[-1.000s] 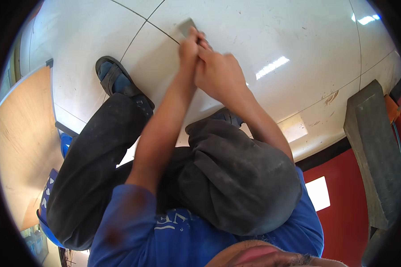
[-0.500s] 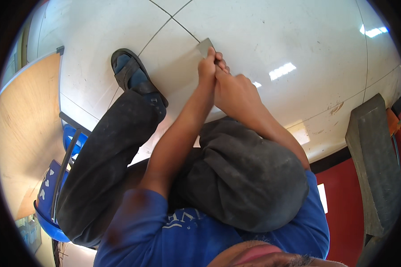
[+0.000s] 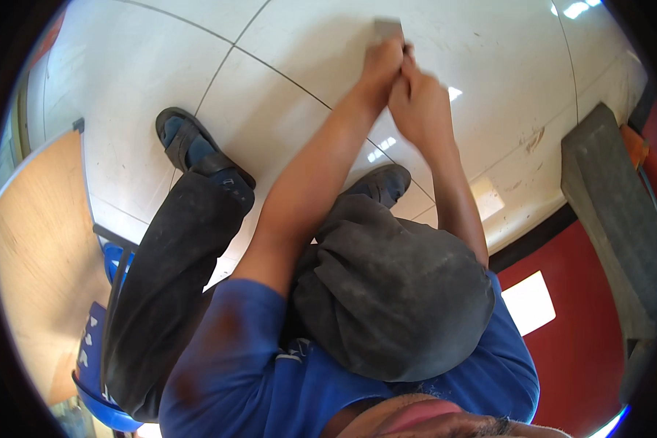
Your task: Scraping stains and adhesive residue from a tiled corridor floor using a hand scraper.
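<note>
A scraper (image 3: 389, 29) with a flat grey blade is in my hands, its blade end farthest from me, at or close to the tiled floor (image 3: 292, 40). Closed round its handle, close behind the blade, is my left hand (image 3: 382, 64). My right hand (image 3: 420, 102) wraps the near end of the handle, pressed up against the left one. Most of the handle is hidden by my fingers. Both arms stretch forward over my bent knee.
A wooden board or tabletop (image 3: 40, 241) with a dark edge stands at the left, beside a blue chair (image 3: 95, 350). My sandalled foot (image 3: 197, 146) rests on the tiles. At the right are a grey slab-like piece (image 3: 609, 212) and a red surface (image 3: 577, 306).
Both hands have moved forward and to the right with the scraper held between them. My view has shifted, and my second foot now shows behind the knee.
</note>
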A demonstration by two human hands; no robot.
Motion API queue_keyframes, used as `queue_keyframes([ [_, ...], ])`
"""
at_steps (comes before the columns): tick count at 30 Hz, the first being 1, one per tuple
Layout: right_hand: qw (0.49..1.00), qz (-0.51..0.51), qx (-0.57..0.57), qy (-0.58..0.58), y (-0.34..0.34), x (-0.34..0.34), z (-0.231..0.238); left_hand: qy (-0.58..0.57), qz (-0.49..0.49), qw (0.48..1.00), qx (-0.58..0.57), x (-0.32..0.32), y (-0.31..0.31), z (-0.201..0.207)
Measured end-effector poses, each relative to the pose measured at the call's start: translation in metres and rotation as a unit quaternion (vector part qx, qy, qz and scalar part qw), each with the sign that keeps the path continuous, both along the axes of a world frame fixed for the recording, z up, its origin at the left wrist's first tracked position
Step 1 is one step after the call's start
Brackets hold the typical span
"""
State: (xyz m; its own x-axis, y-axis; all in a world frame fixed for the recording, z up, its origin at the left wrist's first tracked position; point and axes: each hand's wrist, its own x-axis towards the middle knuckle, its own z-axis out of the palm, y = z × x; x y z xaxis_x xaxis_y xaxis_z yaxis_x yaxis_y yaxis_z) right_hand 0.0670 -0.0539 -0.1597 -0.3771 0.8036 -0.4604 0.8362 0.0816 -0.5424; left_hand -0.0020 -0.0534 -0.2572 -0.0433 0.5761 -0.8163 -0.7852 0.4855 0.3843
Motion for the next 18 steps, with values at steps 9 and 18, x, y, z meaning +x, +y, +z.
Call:
queue_keyframes([
  [9,0.999,0.025,-0.003,-0.039,-0.01,0.012,0.001,0.003,-0.019,0.997,-0.077,0.01,-0.015,0.008],
  [18,0.997,0.004,-0.079,0.017,-0.059,0.054,0.002,0.001,-0.005,0.986,-0.169,0.054,-0.084,0.023],
])
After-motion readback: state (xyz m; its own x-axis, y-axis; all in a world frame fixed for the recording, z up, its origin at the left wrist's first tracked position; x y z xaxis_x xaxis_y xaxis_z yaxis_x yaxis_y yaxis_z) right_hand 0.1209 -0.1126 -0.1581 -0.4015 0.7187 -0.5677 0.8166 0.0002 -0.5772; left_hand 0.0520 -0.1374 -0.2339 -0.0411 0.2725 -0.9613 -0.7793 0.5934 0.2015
